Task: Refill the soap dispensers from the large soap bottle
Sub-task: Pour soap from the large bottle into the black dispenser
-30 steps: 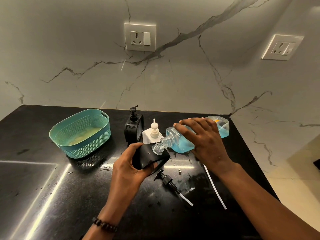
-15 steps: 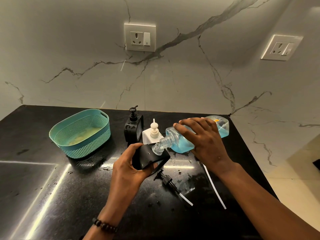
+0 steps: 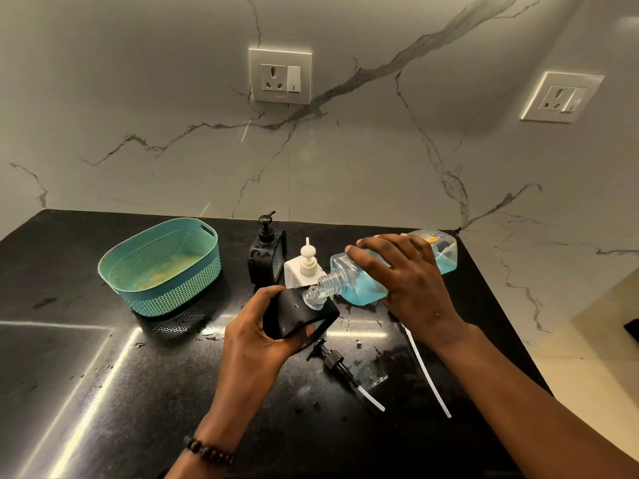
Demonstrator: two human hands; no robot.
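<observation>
Soap bottle (image 3: 363,281), tipped on its side over the black table (image 3: 103,375), has its threaded neck touching the open mouth of the black dispenser (image 3: 294,318). The right hand (image 3: 404,281) wraps the bottle; the left hand (image 3: 257,337) grips the dispenser. Pouring seems underway; next, I judge, tilt steeper, keeping both mouths aligned.

White veined marble wall (image 3: 173,108), two sockets (image 3: 280,76), black glossy countertop (image 3: 86,392), beige floor (image 3: 594,326).

Basket (image 3: 162,267) left of two dispensers (image 3: 268,255) on counter (image 3: 103,392).
</observation>
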